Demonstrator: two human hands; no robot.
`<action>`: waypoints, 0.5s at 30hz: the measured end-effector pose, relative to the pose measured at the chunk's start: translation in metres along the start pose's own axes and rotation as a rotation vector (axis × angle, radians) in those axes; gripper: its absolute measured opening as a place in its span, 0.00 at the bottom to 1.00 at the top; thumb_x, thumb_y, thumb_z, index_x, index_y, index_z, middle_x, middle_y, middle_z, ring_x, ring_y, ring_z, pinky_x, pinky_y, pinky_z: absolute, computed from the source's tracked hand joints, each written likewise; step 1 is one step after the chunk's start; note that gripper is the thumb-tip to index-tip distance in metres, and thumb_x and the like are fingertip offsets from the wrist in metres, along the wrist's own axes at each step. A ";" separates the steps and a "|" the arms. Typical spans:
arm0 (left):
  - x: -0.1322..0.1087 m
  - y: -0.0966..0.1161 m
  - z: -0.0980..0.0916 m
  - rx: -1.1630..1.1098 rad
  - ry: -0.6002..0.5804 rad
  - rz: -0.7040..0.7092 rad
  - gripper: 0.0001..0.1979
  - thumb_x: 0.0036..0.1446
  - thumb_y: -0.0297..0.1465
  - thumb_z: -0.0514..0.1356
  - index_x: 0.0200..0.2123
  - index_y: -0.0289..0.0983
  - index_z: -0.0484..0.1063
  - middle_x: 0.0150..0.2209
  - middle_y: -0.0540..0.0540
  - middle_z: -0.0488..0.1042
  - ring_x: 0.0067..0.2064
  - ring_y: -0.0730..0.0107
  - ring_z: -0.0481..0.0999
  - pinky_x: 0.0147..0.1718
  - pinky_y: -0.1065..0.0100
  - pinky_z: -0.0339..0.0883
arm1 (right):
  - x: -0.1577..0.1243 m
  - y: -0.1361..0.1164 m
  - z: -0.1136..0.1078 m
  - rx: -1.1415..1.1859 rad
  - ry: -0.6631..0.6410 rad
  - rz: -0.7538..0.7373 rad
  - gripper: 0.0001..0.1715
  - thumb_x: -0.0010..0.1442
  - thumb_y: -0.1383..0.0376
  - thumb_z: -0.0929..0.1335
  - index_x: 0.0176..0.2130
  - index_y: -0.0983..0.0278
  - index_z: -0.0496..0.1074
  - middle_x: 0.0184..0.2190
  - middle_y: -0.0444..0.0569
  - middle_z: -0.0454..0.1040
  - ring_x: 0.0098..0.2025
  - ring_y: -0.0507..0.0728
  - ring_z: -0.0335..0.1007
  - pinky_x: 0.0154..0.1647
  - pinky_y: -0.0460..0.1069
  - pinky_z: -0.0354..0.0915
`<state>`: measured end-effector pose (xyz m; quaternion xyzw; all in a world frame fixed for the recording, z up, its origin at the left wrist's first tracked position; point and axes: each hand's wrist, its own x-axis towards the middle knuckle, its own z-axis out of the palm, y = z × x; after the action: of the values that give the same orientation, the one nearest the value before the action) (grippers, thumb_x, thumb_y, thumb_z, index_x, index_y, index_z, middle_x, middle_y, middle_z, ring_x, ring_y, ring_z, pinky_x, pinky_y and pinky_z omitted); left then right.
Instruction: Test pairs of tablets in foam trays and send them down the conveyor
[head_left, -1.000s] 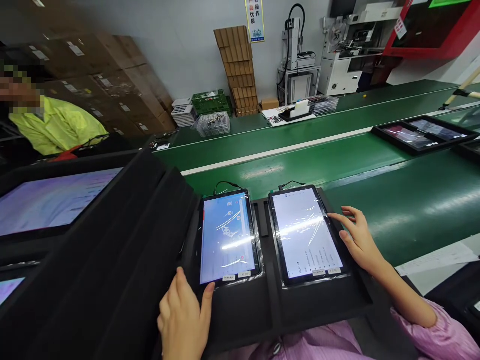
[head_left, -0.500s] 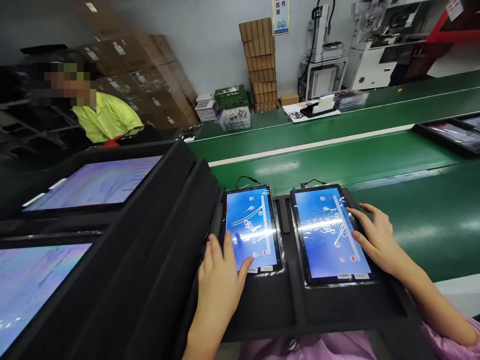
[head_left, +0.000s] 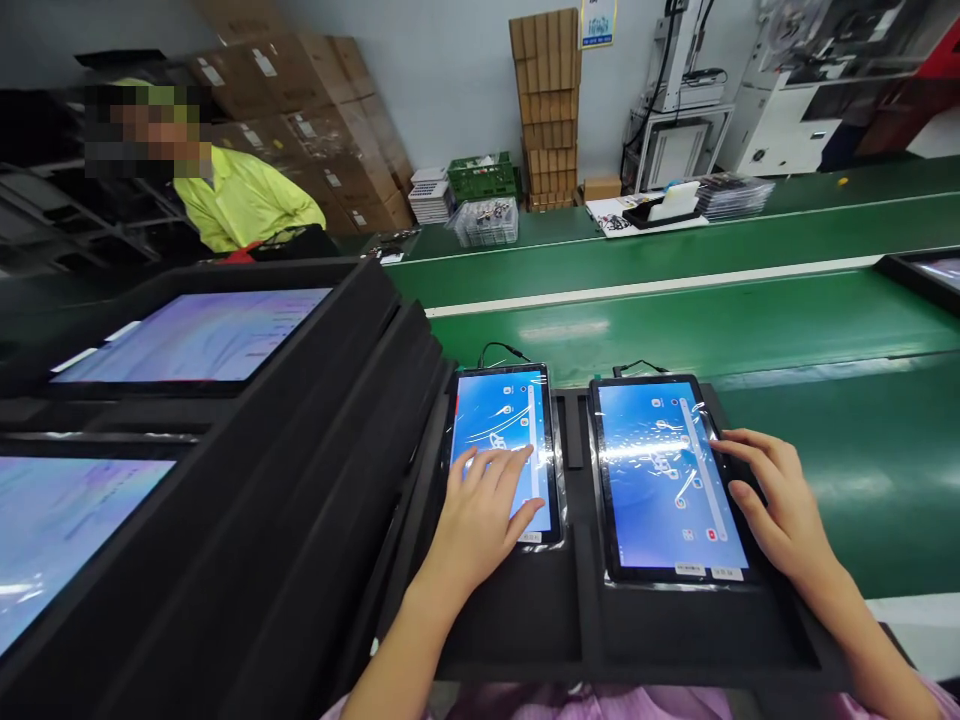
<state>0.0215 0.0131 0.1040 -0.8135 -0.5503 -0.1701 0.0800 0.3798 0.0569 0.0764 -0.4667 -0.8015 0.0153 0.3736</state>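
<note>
Two tablets with lit blue home screens lie side by side in a black foam tray (head_left: 517,620). Over the lower half of the left tablet (head_left: 487,395) is my left hand (head_left: 480,515), fingers spread and thumb out, the fingertips at the screen. My right hand (head_left: 776,500) is at the right edge of the right tablet (head_left: 660,490), with its index fingertip at the screen's border and the thumb apart. Neither hand grips anything. A short black cable (head_left: 506,348) runs from the top of the left tablet; another cable (head_left: 641,366) is at the right one.
Stacked black foam trays (head_left: 360,400) rise close on my left, with lit tablets (head_left: 202,340) in the top one. A green conveyor belt (head_left: 675,320) runs behind. Another tray (head_left: 919,280) sits far right. A co-worker in a yellow jacket (head_left: 247,200) is at the back left.
My left hand has moved right and up, from the left tablet's lower left edge to over its screen. My right hand stays by the right tablet's edge. The view has shifted slightly.
</note>
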 end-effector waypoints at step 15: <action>-0.004 0.000 -0.014 -0.107 0.320 -0.044 0.15 0.65 0.27 0.56 0.54 0.39 0.68 0.48 0.42 0.80 0.49 0.63 0.78 0.53 0.60 0.64 | -0.002 -0.005 -0.002 -0.118 0.062 -0.049 0.21 0.68 0.64 0.61 0.34 0.56 0.82 0.56 0.51 0.66 0.55 0.65 0.65 0.52 0.62 0.61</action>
<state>0.0176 0.0048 0.1158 -0.7669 -0.5384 -0.3282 0.1193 0.3775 0.0522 0.0787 -0.4684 -0.8002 -0.0555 0.3705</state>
